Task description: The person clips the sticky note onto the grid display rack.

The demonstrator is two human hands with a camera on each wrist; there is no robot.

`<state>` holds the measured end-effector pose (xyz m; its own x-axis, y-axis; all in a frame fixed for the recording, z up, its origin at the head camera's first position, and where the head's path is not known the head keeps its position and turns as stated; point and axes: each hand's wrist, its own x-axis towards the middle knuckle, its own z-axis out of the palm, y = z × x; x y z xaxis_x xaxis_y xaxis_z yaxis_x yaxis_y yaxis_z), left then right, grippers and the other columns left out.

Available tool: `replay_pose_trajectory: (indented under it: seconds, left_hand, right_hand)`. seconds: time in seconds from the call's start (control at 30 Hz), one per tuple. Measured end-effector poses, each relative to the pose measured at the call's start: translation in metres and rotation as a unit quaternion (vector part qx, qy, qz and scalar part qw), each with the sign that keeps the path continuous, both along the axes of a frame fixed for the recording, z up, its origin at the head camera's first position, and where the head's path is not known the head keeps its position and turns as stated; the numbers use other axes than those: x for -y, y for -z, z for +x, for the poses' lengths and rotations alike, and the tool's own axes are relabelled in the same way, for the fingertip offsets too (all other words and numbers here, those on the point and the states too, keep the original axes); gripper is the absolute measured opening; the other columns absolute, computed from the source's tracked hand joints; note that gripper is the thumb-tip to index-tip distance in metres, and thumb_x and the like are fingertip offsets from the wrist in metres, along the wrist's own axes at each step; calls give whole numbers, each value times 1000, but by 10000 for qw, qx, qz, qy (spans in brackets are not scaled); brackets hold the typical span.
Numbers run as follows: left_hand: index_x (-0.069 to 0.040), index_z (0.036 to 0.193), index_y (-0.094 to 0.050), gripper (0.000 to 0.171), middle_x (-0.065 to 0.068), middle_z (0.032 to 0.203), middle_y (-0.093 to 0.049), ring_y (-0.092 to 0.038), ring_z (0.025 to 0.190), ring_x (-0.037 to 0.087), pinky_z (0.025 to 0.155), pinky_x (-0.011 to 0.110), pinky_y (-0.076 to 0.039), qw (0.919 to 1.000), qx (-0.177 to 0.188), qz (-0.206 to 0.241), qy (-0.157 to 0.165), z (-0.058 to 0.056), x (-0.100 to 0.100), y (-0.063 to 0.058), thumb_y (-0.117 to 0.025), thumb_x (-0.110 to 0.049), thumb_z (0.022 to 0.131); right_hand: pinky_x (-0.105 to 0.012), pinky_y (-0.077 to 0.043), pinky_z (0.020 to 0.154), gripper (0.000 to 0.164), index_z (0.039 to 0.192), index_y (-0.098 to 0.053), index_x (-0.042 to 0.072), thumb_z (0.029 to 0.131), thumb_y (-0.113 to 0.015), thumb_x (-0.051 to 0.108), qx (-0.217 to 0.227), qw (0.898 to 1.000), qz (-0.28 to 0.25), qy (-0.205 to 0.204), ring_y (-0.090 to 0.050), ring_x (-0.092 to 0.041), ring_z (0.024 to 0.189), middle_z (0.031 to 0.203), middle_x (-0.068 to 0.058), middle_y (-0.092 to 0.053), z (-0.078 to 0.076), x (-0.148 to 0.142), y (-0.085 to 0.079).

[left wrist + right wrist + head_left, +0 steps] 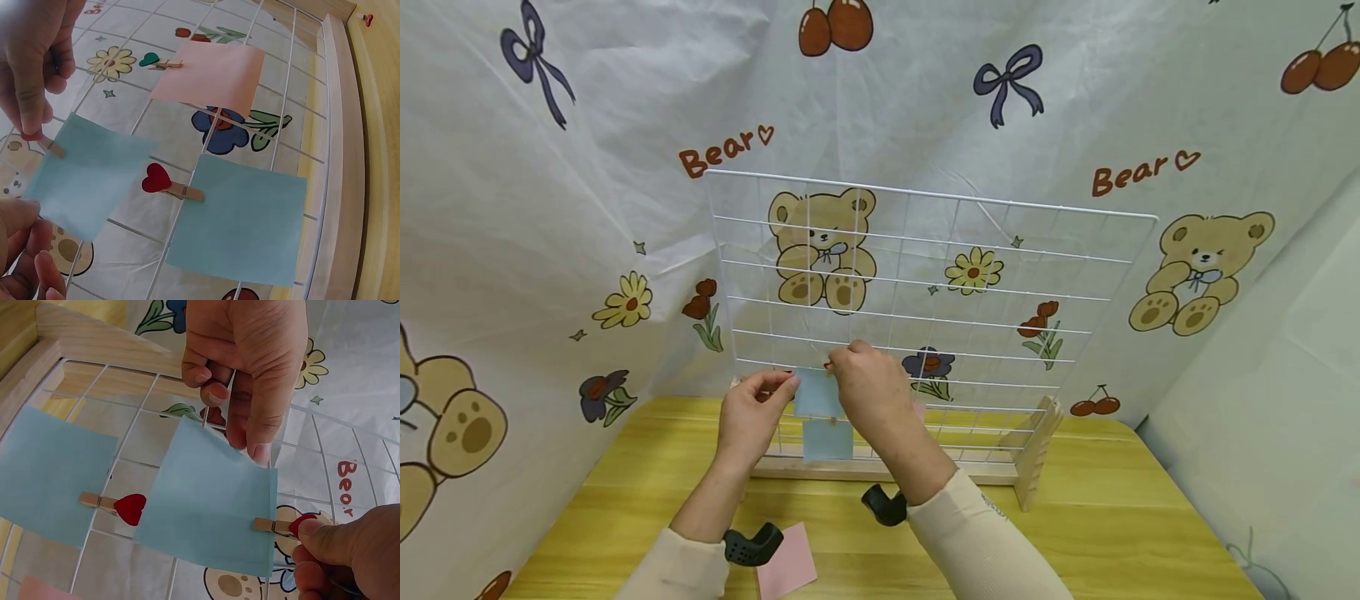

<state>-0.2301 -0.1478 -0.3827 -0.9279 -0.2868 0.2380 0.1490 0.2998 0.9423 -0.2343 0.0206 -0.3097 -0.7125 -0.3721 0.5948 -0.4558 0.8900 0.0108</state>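
My right hand (876,392) pinches the red-heart end of a small wooden clothespin (272,526). That clothespin sits over the edge of a light blue paper square (200,500), in front of a white wire grid (925,195). At the same edge, near the square's other corner, my left hand (748,417) pinches the paper between thumb and forefinger. Below it hangs a second blue square (240,222), held to a wire by another red-heart clothespin (184,190). A pink square (212,75) hangs beside them from a green-heart clothespin (165,64).
The grid stands upright in a wooden base (887,471) on a yellow wood-grain table (1112,533). Pink paper (787,560) lies near the front, by my left wrist. Another red-topped clothespin (365,19) lies on the table. A bear-printed cloth (887,108) hangs behind.
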Motion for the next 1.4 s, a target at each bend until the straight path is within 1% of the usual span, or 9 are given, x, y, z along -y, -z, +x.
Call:
replay_pose_trajectory:
  seconds: [0.33,0.63,0.87,1.0,1.1,1.27,1.4]
  left_hand:
    - [-14,107,-76,27,6,95,-74,-56,81,16,66,24,-45,10000,-22,-41,-41,3,1,0,-74,-38,94]
    - [-12,107,-76,30,8,98,-71,-55,81,16,65,23,-45,10000,-65,-31,-7,4,0,1,-75,-38,94]
    - [-13,106,-76,28,3,95,-69,-54,81,15,64,23,-45,9999,-104,-54,-30,5,-1,2,-75,-38,93]
    - [-12,105,-76,28,5,94,-69,-54,80,15,63,23,-45,9999,-142,-75,-22,4,-1,3,-76,-38,93]
    - [-12,105,-77,29,6,93,-69,-55,80,15,63,23,-45,9999,-146,-80,-20,4,-1,3,-76,-38,93]
    - [-12,104,-77,27,7,93,-69,-57,80,14,64,23,-46,9998,-151,-114,-5,6,-1,4,-76,-37,93]
    - [-12,104,-76,27,9,96,-71,-57,82,15,66,24,-47,9998,-144,-145,60,7,-1,7,-75,-38,94]
  right_hand:
    - [-34,-59,60,7,96,-79,19,93,-75,24,-149,9999,5,-50,-74,-19,74,86,0,-73,0,0,1]
    - [-34,-59,60,7,97,-79,20,94,-74,24,-78,10000,-37,-29,-73,-20,74,87,0,-73,2,-1,1]
    - [-34,-59,61,10,101,-79,18,95,-73,24,-89,9996,-250,-109,-72,-19,74,87,0,-74,3,-1,2]
    - [-34,-59,61,11,102,-78,18,96,-73,25,-162,9992,-339,-144,-73,-20,74,88,0,-74,4,-2,3]
    - [-35,-59,61,11,103,-78,18,96,-72,25,-135,9987,-453,-173,-73,-20,75,89,0,-74,4,-3,3]
    - [-32,-58,61,11,103,-78,18,97,-71,25,-67,9980,-585,-244,-72,-18,75,89,1,-74,5,-4,4]
    - [-29,-58,62,10,102,-78,16,96,-73,23,-117,9976,-586,-343,-71,-17,75,90,0,-75,7,-5,6]
